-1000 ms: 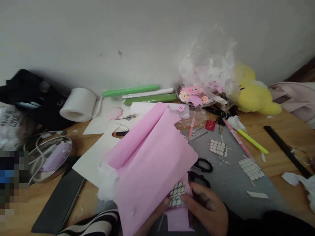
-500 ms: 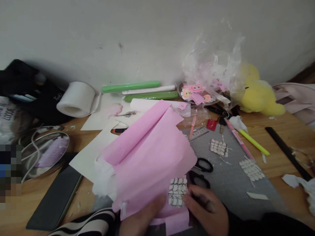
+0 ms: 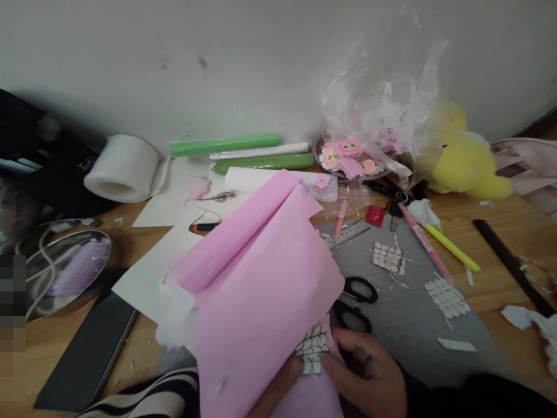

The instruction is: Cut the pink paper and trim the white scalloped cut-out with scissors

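A large pink sheet of paper (image 3: 265,278), partly rolled at its upper left, slants across the middle of the head view. On its lower part lies a small whitish piece with a grid of rounded cells (image 3: 314,348), partly covered by a fold. My left hand (image 3: 281,386) is closed on the sheet, its thumb at the lower left of the grid piece; its other fingers are hidden beneath. At the right edge my right hand (image 3: 369,368) pinches the paper, thumb against the grid piece. Black-handled scissors (image 3: 359,290) lie just beyond my right hand.
Two similar grid pieces, one near (image 3: 389,257) and one farther right (image 3: 447,298), rest on a grey mat (image 3: 404,325). A toilet roll (image 3: 126,168), green rolls (image 3: 265,162), a yellow plush toy (image 3: 467,157) and a plate of pink cutouts (image 3: 348,159) stand along the wall.
The lower part of the pink sheet has swung down over my left hand and part of the grid piece. My left thumb has moved down and right, against the piece. The view has shifted slightly.
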`<state>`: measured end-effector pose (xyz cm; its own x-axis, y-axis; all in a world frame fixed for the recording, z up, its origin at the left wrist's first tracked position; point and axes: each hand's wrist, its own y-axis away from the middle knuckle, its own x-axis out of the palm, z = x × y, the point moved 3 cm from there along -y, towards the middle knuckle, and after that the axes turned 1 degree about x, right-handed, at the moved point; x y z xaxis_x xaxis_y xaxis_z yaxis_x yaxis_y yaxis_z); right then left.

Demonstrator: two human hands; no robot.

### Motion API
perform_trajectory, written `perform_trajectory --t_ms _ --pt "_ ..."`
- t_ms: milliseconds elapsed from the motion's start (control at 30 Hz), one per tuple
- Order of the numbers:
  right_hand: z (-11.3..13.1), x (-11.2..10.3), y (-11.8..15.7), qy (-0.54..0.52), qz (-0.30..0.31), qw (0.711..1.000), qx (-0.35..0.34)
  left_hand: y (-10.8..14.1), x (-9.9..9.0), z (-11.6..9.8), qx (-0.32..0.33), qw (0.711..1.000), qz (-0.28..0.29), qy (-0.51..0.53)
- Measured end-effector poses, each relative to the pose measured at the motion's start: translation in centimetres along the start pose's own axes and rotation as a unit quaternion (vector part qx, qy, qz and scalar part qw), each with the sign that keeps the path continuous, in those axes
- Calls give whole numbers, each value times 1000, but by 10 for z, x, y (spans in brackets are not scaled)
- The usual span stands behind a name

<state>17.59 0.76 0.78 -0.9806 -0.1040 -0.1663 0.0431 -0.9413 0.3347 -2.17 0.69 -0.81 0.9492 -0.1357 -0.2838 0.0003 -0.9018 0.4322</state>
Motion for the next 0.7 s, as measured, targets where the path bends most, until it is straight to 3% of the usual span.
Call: perform_trajectory --t_ms 100,200,300,367,467,600,700 --pt "0 1 -1 -2 18 1000 -5 -1 -5 2 -37 997 -55 -36" --pt "-4 0 1 1 -26 1000 -7 0 -3 3 -54 993 -86 -54" --pt "-8 -2 2 14 -48 999 0 -1 0 0 -36 991 -111 -68" --pt "-7 -3 2 23 -27 999 4 -2 1 -3 -6 989 -125 -77" --pt "-3 -3 2 24 -19 999 15 -4 2 -7 24 988 -127 -85" --pt "0 -2 5 4 -95 995 43 -4 3 -7 35 988 -127 -80" --pt "0 0 6 -12 -106 993 52 -3 3 -8 36 989 -117 -80"
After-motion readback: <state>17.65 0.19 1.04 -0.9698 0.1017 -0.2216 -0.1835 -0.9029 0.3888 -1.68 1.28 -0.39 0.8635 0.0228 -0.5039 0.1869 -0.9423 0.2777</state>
